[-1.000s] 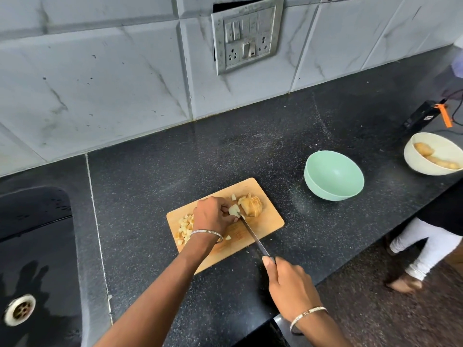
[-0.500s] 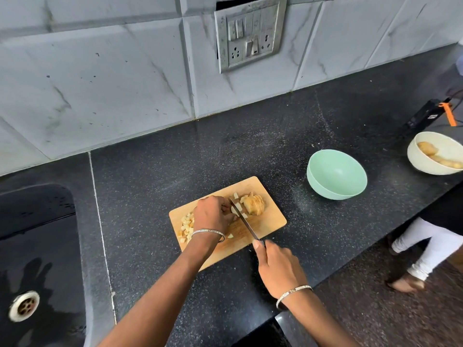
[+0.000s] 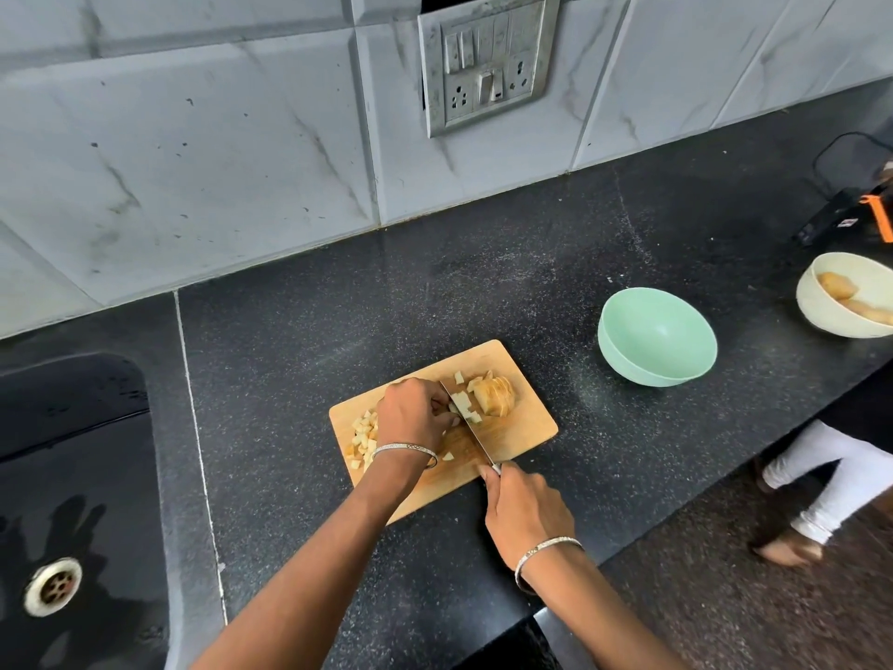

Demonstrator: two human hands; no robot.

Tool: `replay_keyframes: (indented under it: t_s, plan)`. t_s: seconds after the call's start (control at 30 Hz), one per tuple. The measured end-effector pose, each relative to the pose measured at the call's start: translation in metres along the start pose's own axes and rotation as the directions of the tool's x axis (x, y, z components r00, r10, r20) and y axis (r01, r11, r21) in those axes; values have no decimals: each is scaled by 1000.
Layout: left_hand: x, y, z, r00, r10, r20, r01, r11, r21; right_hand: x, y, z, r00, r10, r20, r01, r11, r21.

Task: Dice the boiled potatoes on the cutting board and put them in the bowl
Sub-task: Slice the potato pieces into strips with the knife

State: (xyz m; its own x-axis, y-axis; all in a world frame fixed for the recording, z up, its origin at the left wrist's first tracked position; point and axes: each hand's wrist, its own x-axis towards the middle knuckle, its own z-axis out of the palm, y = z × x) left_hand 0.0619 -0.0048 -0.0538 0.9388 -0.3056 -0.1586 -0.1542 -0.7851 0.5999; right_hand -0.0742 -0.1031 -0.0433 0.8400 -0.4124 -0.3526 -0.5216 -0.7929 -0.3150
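Wrapped round the handle of the knife [image 3: 468,425], my right hand [image 3: 526,515] has its fingers closed tight, with the forefinger laid forward towards the blade. My left hand [image 3: 410,415] is curled over a potato piece [image 3: 461,402] and pins it to the wooden cutting board [image 3: 529,430], knuckles close against the flat of the blade. The edge sits down among the pale strips at my fingertips, so I judge I am in the middle of the dicing, cross-cutting strips into cubes. Just beyond the blade lies the sliced potato half [image 3: 494,403], fanned but not yet cubed. Behind my left wrist, at the board's left end, is a heap of diced cubes [image 3: 363,437]. The green bowl [image 3: 628,369] stands on the black countertop [image 3: 338,307], apart from the board to the right, and I see nothing in it. Further right a cream bowl [image 3: 812,311] holds whole potatoes [image 3: 836,285], so much of the task is left. The next stroke calls for my left fingertips tucked back and shifted along the strips, then a clean downward cut; the soft boiled flesh may crumble or cling to the blade.
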Motion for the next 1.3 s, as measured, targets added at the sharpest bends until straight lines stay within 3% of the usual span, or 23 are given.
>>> replay_keyframes:
  t_s: [0.27,0.47,0.67,0.8,1.0,1.13,1.3]
  plan:
    - [0,-2,-1,998,-6,-56,9,999,42,-18,27,-3,996,21,85,-31,993,117]
    - [-1,-6,-2,996,15,-88,-9,998,67,-15,34,-11,1000,-29,7,28,993,118]
    - [-3,-6,-1,987,146,-62,-134,978,162,1,32,-9,992,-54,-110,53,999,-12]
    - [-5,-8,-4,985,154,-80,-142,980,143,-1,30,-6,994,-65,-91,61,997,-46]
    - [-1,-14,-21,976,114,-184,-109,993,38,-7,21,8,993,-120,21,118,989,85]
    - [1,-19,-28,970,79,-230,-77,997,17,-5,19,3,993,-115,-18,116,986,117]
    - [7,-14,-23,977,91,-191,-89,996,17,6,26,-7,996,-58,-62,65,991,121]
